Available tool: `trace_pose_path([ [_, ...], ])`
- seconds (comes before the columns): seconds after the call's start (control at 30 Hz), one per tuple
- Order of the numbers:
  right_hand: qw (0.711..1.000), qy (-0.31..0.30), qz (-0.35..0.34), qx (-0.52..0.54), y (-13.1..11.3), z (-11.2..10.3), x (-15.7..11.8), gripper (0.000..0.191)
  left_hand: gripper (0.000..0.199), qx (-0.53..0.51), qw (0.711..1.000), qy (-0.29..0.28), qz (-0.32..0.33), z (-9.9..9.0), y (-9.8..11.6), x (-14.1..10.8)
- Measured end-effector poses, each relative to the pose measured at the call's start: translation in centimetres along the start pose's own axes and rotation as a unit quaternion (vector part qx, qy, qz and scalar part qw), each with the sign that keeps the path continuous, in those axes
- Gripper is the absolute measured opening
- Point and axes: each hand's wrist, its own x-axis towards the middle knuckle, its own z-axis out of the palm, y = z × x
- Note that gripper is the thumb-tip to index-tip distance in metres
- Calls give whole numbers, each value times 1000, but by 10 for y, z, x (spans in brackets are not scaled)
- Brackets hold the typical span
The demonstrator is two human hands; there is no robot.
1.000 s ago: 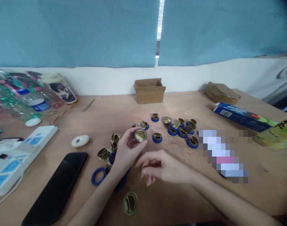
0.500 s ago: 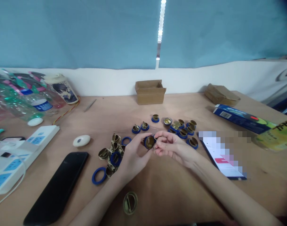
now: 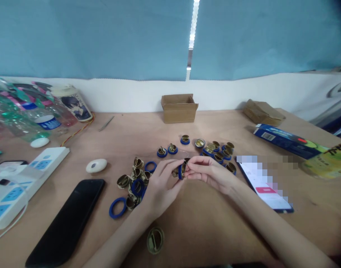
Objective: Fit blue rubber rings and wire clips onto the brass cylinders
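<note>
Between my two hands is a brass-coloured round fitting [image 3: 176, 172] with a blue ring [image 3: 180, 172] around it, held edge-on above the table. My left hand [image 3: 160, 186] grips its rim between thumb and fingers. From the other side, the pinched fingertips of my right hand [image 3: 205, 170] touch the fitting; part of it is hidden behind them. Left of my left hand lies a pile of similar brass-coloured fittings [image 3: 123, 181], with loose blue rings [image 3: 117, 208] among them. Beyond my right hand sits a group of fittings with blue rings [image 3: 228, 148]. One bare fitting [image 3: 155, 240] lies near the front edge.
A black phone [image 3: 66, 223], a white oval device [image 3: 96, 165] and a power strip [image 3: 25, 186] are on the left, before plastic bottles [image 3: 44, 115]. An open cardboard box [image 3: 179, 112] stands at the back. A lit phone [image 3: 264, 186] and a blue box [image 3: 287, 140] lie right.
The held fitting has turned from showing its round face to nearly edge-on. My right hand's fingers have shifted slightly against it, and my left hand still grips it.
</note>
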Motion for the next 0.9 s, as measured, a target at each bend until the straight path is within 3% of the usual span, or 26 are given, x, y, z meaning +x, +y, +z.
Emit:
trace_pose_path([
  [0.33,991,-26,-15,-127,-7,4,-9,15,42,23,998,30,48,-1,0,-1],
  [0.63,967,-39,-70,-242,-7,16,-13,15,48,4,998,1,56,0,-2,-3],
  [0.9,962,-32,-105,-250,-7,23,-13,16,51,-14,998,14,56,1,-3,-6],
])
